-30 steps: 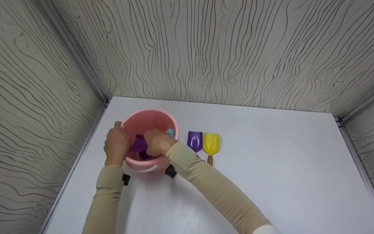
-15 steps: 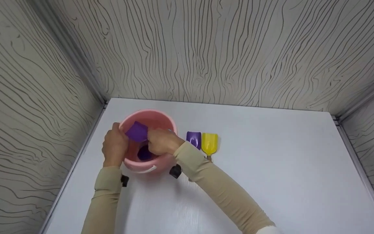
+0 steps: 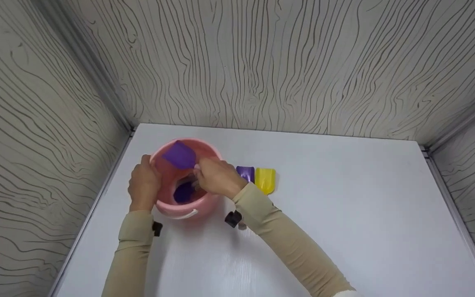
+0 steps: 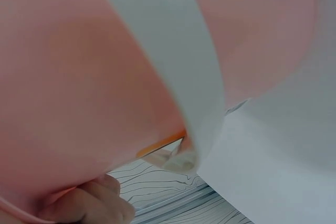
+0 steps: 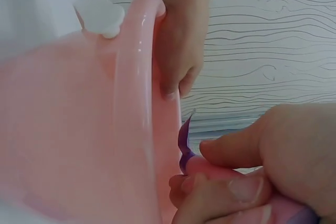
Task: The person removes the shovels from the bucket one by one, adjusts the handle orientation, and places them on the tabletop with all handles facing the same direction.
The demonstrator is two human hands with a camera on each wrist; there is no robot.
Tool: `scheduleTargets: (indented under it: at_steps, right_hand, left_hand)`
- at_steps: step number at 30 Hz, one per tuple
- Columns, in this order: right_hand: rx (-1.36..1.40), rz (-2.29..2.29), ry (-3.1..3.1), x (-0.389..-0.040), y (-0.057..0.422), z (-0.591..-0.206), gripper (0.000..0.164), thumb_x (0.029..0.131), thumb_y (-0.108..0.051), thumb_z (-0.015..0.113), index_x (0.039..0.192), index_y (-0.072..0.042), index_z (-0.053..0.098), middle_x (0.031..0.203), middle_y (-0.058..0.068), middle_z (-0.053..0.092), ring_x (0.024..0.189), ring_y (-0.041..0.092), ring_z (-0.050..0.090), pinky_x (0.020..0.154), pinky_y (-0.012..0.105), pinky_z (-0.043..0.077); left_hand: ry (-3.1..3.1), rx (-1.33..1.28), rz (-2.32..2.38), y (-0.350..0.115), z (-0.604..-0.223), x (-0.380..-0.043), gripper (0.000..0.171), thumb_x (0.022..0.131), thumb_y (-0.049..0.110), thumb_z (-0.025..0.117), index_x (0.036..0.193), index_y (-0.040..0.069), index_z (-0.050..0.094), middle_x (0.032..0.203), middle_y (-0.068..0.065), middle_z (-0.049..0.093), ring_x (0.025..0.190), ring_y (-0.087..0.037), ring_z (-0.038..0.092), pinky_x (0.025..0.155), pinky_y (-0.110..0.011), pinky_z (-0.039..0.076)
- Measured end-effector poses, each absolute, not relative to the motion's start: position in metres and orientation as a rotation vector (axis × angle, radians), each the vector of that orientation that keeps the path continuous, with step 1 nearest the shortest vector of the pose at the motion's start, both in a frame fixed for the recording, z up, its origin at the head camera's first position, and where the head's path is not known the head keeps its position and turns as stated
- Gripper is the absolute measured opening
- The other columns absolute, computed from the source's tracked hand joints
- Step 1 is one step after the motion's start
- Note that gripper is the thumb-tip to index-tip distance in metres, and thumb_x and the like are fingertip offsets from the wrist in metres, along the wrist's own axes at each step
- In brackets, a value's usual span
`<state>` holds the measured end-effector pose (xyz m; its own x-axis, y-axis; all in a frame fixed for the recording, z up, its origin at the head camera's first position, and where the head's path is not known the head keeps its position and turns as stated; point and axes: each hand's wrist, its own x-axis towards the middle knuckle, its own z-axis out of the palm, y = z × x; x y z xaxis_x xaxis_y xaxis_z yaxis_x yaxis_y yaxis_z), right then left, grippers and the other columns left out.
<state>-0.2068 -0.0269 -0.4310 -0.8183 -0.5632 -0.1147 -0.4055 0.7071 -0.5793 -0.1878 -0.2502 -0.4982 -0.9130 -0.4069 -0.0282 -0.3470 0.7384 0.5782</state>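
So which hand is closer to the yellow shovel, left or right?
Right. The right hand, holding a purple shovel, is at the side of the pink bucket nearest the yellow shovel; the left hand grips the bucket's opposite side.

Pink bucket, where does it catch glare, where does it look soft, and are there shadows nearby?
Right wrist view: small bright glints on the pink bucket rim; left wrist view: dim, with the close-up white handle soft-edged; head view: faint, soft shadows on the white table near the bucket.
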Motion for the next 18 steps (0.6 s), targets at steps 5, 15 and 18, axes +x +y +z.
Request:
scheduleTargets:
  at_steps: [5, 15, 18]
  right_hand:
    - [-0.735, -0.892, 2.612, -0.207, -0.013, -0.429, 0.034, 0.114, -0.023, 0.051, 0.083, -0.011, 0.059, 0.071, -0.004, 0.051, 0.059, 0.011, 0.052, 0.057, 0.027, 0.042]
    - [-0.721, -1.022, 2.654, -0.206, 0.025, -0.433, 0.024, 0.114, -0.022, 0.051, 0.112, -0.001, 0.062, 0.083, 0.001, 0.055, 0.068, 0.013, 0.054, 0.060, 0.027, 0.043]
    - [-0.726, -1.062, 2.666, -0.206, 0.037, -0.434, 0.025, 0.113, -0.020, 0.051, 0.113, 0.001, 0.064, 0.081, 0.002, 0.057, 0.066, 0.012, 0.053, 0.058, 0.027, 0.043]
  left_hand:
    - [-2.850, 0.627, -0.928, -0.249, -0.497, -0.188, 0.037, 0.116, 0.025, 0.034, 0.140, 0.002, 0.051, 0.122, -0.033, 0.066, 0.110, -0.055, 0.068, 0.082, -0.069, 0.055]
    - [-2.865, 0.630, -0.936, -0.249, -0.495, -0.189, 0.039, 0.118, 0.027, 0.032, 0.142, 0.002, 0.050, 0.122, -0.031, 0.066, 0.109, -0.052, 0.069, 0.084, -0.067, 0.056]
    - [-2.863, 0.625, -0.925, -0.250, -0.495, -0.188, 0.038, 0.117, 0.027, 0.032, 0.140, 0.002, 0.050, 0.120, -0.032, 0.066, 0.108, -0.053, 0.069, 0.082, -0.068, 0.056]
